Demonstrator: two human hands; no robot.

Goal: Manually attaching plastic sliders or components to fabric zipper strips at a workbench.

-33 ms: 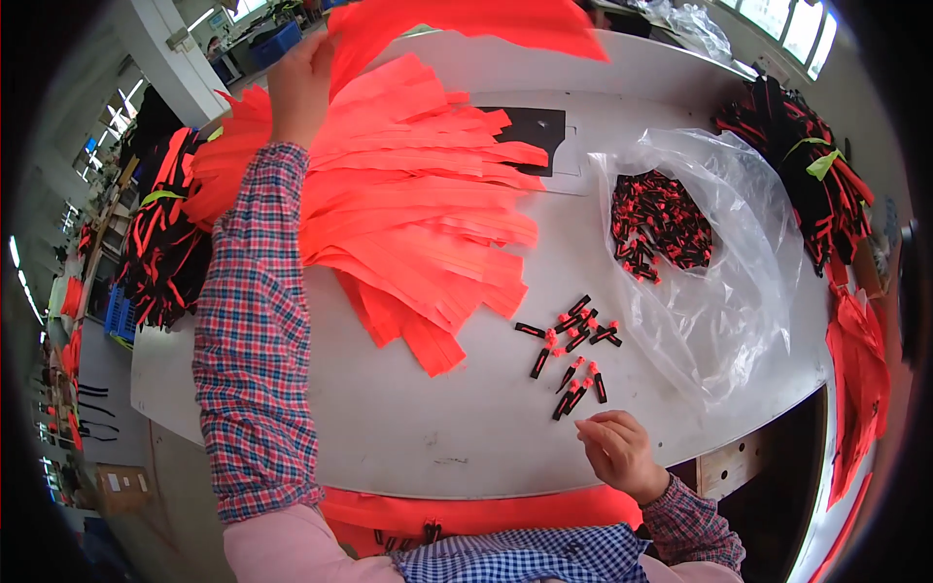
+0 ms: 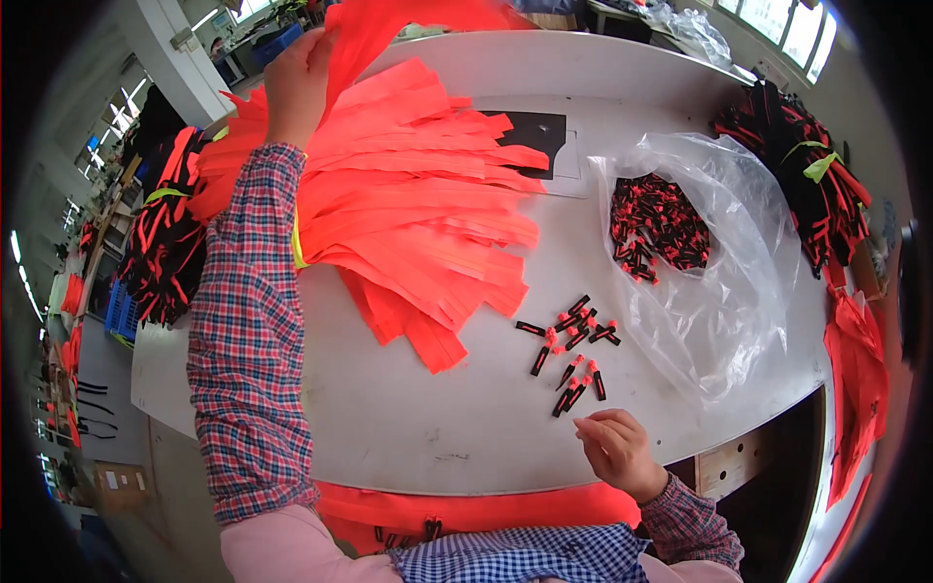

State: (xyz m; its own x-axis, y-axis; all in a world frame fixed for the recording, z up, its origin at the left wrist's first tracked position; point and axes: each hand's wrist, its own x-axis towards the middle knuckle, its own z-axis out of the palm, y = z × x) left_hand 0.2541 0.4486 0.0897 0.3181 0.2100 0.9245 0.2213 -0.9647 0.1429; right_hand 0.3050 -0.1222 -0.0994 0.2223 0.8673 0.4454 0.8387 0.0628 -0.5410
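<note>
My left hand (image 2: 296,83) is raised at the far left, fingers closed round the end of an orange-red fabric strip (image 2: 418,17) that stretches off to the right along the top edge. Below it a thick bundle of the same strips (image 2: 418,214) fans out over the table, partly covered by my left forearm. My right hand (image 2: 622,455) rests near the front edge with fingers curled in and thumb close to the index finger; nothing shows between them. Just beyond its fingertips lie several small black zipper-pull-like tabs (image 2: 573,396) with orange-red ends.
A clear plastic bag (image 2: 748,301) at right holds a heap of the same tabs (image 2: 671,219). Tied black and orange-red bundles lie at the far left (image 2: 170,243) and far right (image 2: 802,175). A black flat piece (image 2: 535,136) lies behind the strips. The white table (image 2: 408,428) has a raised back rim.
The raised strip has drawn back left and upward, uncovering more of the table's back rim. My left arm has shifted slightly left, baring a yellow-green tie. My right hand stays put.
</note>
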